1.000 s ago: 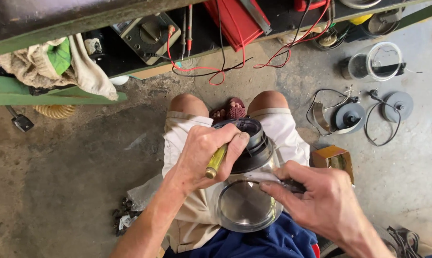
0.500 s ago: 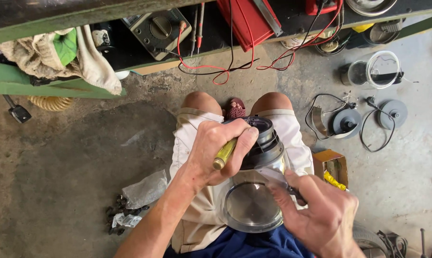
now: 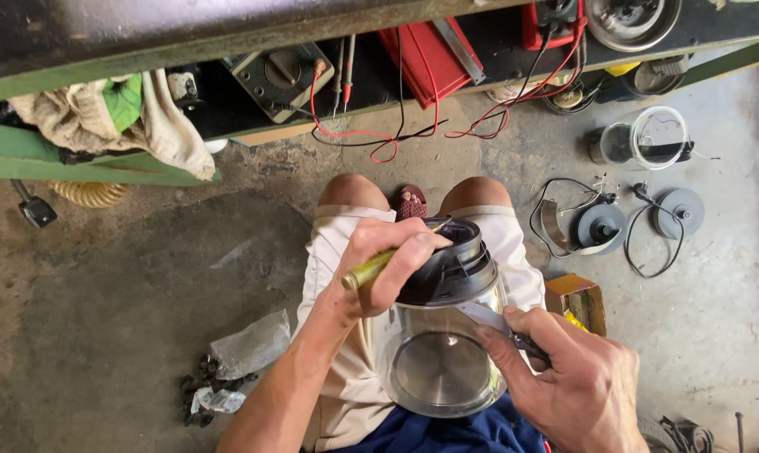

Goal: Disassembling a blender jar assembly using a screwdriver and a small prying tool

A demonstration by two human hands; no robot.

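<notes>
A glass kettle jug (image 3: 443, 356) with a black base (image 3: 452, 262) lies on my lap, base pointing away from me. My left hand (image 3: 385, 267) grips a yellow-handled screwdriver (image 3: 365, 272) and rests on the black base, the tool's tip at the base's far rim. My right hand (image 3: 568, 382) clasps the jug's handle side at the lower right, fingers curled around a dark handle part.
A green workbench shelf (image 3: 77, 164) holds rags, a meter (image 3: 280, 77) with red leads and a red box (image 3: 430, 52). On the concrete floor lie kettle bases with cords (image 3: 602, 226), a clear jug (image 3: 648, 138), a small cardboard box (image 3: 577, 300) and plastic bags (image 3: 245, 348).
My view has shifted slightly. My right hand slid lower along the jug's side; my left hand stays on the base with the screwdriver.
</notes>
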